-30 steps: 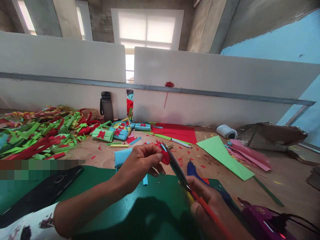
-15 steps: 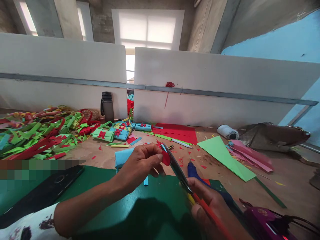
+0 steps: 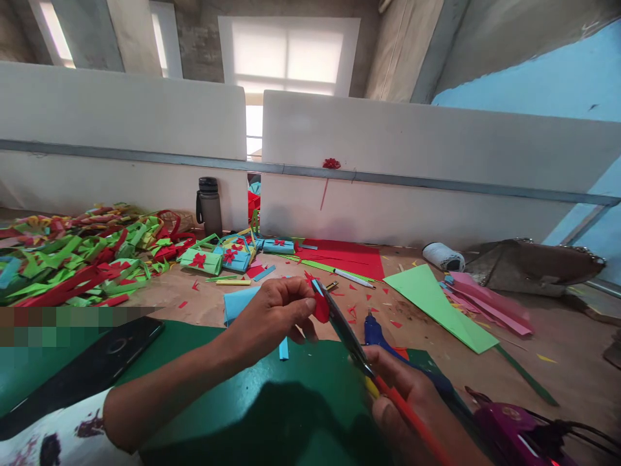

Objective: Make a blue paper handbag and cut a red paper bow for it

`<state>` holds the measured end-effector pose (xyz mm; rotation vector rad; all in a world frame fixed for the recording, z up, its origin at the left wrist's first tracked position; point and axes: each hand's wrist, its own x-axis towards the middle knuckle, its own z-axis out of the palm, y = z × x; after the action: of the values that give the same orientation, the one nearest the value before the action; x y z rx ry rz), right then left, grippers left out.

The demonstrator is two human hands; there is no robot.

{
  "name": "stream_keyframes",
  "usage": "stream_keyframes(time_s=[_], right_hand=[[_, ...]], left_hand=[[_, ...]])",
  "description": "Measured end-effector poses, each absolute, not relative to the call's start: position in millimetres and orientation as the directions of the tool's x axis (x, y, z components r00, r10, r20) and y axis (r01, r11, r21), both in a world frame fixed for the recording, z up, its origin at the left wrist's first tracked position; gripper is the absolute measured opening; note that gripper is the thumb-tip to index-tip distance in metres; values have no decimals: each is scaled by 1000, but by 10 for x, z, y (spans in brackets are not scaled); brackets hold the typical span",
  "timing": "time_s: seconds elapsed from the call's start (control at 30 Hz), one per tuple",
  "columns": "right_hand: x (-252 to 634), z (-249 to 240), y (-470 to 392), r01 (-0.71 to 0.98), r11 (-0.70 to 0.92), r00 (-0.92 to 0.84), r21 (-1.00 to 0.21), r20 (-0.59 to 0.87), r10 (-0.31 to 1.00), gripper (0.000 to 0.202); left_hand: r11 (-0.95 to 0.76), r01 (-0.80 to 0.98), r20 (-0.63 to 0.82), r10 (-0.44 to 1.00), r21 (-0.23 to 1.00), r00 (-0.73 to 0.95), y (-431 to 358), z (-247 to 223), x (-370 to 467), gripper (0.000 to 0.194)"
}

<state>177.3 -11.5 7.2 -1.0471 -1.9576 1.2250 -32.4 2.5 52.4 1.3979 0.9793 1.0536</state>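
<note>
Between thumb and fingers, my left hand (image 3: 281,310) pinches a small piece of red paper (image 3: 321,308). My right hand (image 3: 407,395) is wrapped round the orange and yellow handles of a pair of scissors (image 3: 350,336). The scissor blades point up and to the left, and their tips lie against the red paper beside my left fingertips. Behind my left wrist is a folded blue paper piece (image 3: 239,304), partly covered by the hand. A narrow blue strip (image 3: 284,349) hangs below that hand, over the green mat (image 3: 233,401).
A blue glue gun (image 3: 372,330) lies beyond my right hand. Several paper purses with red bows (image 3: 200,260) stand near a dark bottle (image 3: 209,207). Paper strips (image 3: 97,259) are heaped at left. A phone (image 3: 116,349), green paper (image 3: 436,307) and a purple device (image 3: 509,427) lie around.
Both hands keep nearly the same places. The red paper has turned slightly against the scissor blades, and the camera view has shifted a little.
</note>
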Motion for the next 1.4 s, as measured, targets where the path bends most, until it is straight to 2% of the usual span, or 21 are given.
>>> stream_keyframes(time_s=[0.53,0.8,1.17,1.3,1.4], right_hand=[[1780,22,-102,269,293,-526,-918,114,842,62],[1784,17,-113,245,188,-534,-951,29,845,58],[1745,66,-121,209,133,-543,-969,-2,840,60],[1759,55,-115,240,178,-524,-954,27,851,58],[1769,63,-111,261,159,-532,-952,-4,847,58]], left_hand=[[-67,25,57,956,997,288,50,496,-366,15],[-62,7,57,958,998,282,66,494,-357,16],[-69,17,62,959,997,277,77,466,-372,16],[-65,33,54,963,997,263,79,482,-368,17],[-65,42,52,963,997,263,76,511,-359,16]])
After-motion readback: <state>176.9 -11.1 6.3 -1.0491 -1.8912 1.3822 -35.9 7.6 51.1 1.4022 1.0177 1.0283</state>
